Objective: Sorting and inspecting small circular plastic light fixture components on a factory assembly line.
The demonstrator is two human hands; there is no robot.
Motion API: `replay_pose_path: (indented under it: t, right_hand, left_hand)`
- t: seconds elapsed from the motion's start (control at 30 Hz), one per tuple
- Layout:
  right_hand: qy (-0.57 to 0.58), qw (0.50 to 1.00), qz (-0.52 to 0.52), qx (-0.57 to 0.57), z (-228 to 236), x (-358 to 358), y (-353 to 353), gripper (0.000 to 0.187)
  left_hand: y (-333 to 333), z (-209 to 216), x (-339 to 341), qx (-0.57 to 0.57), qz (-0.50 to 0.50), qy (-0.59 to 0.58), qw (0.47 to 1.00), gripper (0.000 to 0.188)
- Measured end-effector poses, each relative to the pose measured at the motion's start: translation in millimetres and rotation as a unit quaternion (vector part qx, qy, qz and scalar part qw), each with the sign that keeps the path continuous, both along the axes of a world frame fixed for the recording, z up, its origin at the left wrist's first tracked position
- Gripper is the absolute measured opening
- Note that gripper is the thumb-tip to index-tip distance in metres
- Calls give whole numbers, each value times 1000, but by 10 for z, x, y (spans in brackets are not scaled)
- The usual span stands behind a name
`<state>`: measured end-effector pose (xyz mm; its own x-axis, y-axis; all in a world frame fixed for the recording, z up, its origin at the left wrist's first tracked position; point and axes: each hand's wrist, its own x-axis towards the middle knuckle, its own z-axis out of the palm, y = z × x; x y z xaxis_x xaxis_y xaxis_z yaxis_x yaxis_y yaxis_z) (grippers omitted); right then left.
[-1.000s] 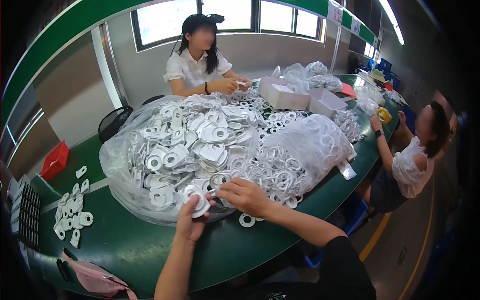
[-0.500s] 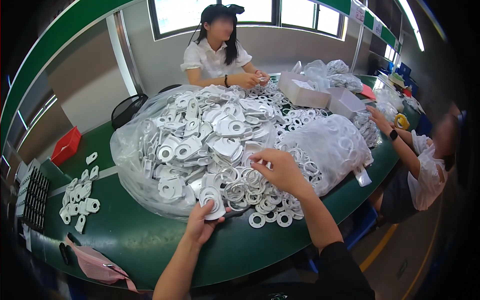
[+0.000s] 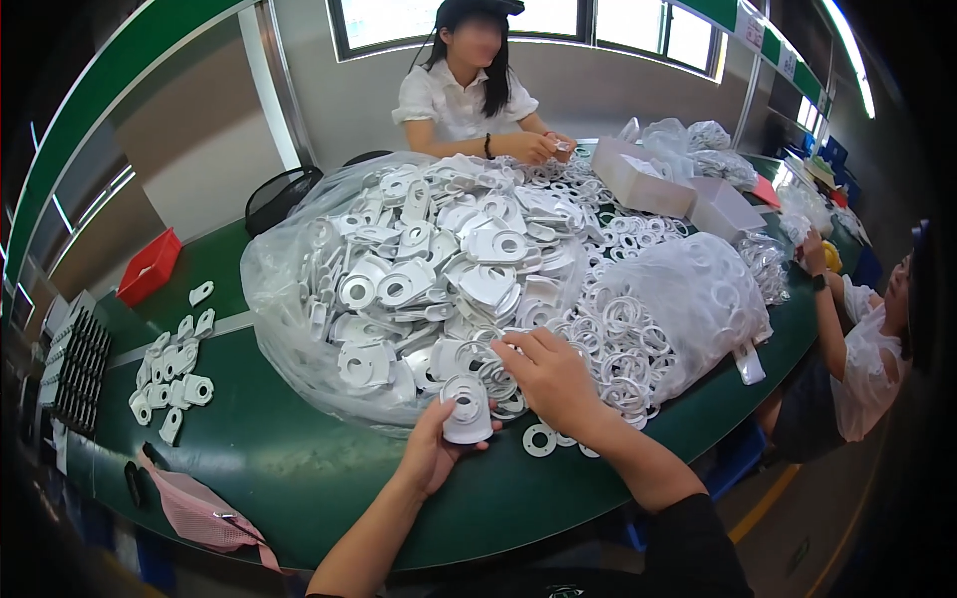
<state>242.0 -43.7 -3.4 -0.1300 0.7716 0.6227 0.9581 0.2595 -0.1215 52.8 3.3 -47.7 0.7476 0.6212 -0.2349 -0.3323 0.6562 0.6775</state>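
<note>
My left hand (image 3: 435,448) grips a white plastic plate (image 3: 467,424) with a rounded end and a round hole, held tilted above the near edge of the pile. My right hand (image 3: 553,384) is just right of it, fingers curled together over loose white rings; whether anything is pinched in them is hidden. Beyond both hands rises a large heap of similar white plates (image 3: 409,284) in a clear plastic bag (image 3: 274,299). White rings (image 3: 623,344) spread to the right of the heap, some inside another clear bag (image 3: 698,289).
On the green table (image 3: 289,478) at left lie several white plates (image 3: 171,374), a red bin (image 3: 150,267), a stack of black trays (image 3: 75,369) and a pink mesh pouch (image 3: 209,513). Pale boxes (image 3: 638,189) stand far right. One person works opposite, another at right.
My right hand has come nearer to my left hand and the plate. The view has shifted. The person at right has drawn a hand away from the boxes.
</note>
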Motion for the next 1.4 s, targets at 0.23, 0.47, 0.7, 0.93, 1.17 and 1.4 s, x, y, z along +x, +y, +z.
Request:
replay_pose_path:
  t: [0.23, 0.47, 0.7, 0.93, 1.17, 1.4]
  right_hand:
    - [79, 997, 25, -11, -109, 188, 107, 18]
    - [437, 898, 33, -28, -4, 287, 121, 14]
    - [424, 904, 26, -51, -58, 346, 123, 12]
    - [452, 889, 4, -78, 27, 382, 78, 9]
    - [297, 954, -26, 35, 173, 302, 55, 16]
    - [47, 991, -36, 121, 212, 396, 36, 29]
  left_hand:
    - [15, -5, 6, 69, -8, 24, 997, 37]
    - [-3, -6, 1, 74, 11, 50, 996, 36]
    - [2, -39, -6, 86, 11, 56, 995, 37]
    - [-23, -6, 32, 89, 8, 41, 995, 34]
    - [-6, -27, 23, 70, 19, 27, 997, 41]
    - [-14, -16, 15, 81, 16, 21, 996, 44]
